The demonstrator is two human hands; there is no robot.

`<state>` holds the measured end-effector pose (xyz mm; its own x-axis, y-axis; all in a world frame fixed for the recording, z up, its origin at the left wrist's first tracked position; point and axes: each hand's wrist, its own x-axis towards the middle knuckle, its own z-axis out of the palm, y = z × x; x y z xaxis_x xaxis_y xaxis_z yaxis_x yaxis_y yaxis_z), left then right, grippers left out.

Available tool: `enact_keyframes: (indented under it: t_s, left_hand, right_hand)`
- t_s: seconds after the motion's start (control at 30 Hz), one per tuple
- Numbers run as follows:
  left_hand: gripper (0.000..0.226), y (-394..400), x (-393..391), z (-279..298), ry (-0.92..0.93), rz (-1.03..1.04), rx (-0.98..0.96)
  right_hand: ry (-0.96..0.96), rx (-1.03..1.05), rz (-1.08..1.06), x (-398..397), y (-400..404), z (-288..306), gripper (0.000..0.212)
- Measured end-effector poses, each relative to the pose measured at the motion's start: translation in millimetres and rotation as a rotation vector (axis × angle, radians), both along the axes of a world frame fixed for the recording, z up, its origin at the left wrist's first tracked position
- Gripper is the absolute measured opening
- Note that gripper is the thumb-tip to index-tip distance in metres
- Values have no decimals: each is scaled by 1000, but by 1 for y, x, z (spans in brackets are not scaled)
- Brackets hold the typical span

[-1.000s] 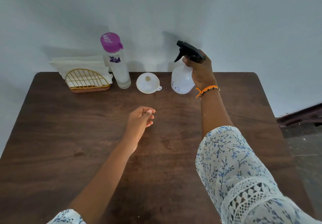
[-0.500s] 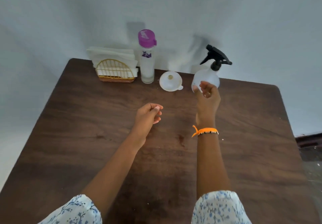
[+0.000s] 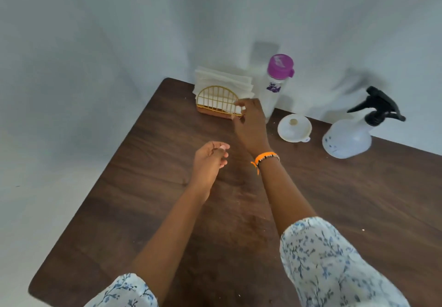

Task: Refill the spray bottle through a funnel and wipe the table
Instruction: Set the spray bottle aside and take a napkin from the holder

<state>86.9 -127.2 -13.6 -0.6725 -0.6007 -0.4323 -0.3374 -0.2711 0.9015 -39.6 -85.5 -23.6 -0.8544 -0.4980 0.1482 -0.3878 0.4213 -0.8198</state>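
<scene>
R hand (image 3: pixel 250 125) left spray bottle (image 3: pixel 346 137), now fingers spread at napkin holder (image 3: pixel 218 102); bottle upright, nozzle pointing left.

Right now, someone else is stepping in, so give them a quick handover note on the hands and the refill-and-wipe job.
Right hand: open, reaching at the napkin holder, holding nothing.
Left hand: loosely curled above the table, holding nothing.
Spray bottle, capped, stands at the back right; funnel lies beside it; purple-capped bottle stands behind the funnel.
Done: nothing visible.
Left: refill through the funnel, then wipe.
</scene>
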Motion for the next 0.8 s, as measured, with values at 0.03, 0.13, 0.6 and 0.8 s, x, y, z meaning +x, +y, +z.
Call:
enact_keyframes:
  t_s: [0.03, 0.13, 0.6, 0.8]
  left_hand:
    - [18, -6, 1, 0, -1, 11, -15]
    - [18, -19, 5, -2, -10, 46, -37]
    - [18, -45, 10, -2, -2, 124, -53]
    - [19, -57, -4, 3, -7, 115, -99]
  right_hand:
    - [68, 25, -7, -6, -9, -1, 30]
    - [175, 118, -49, -23, -30, 0, 37]
    - [381, 245, -41, -51, -70, 10, 40]
    - [488, 187, -11, -60, -84, 10, 19]
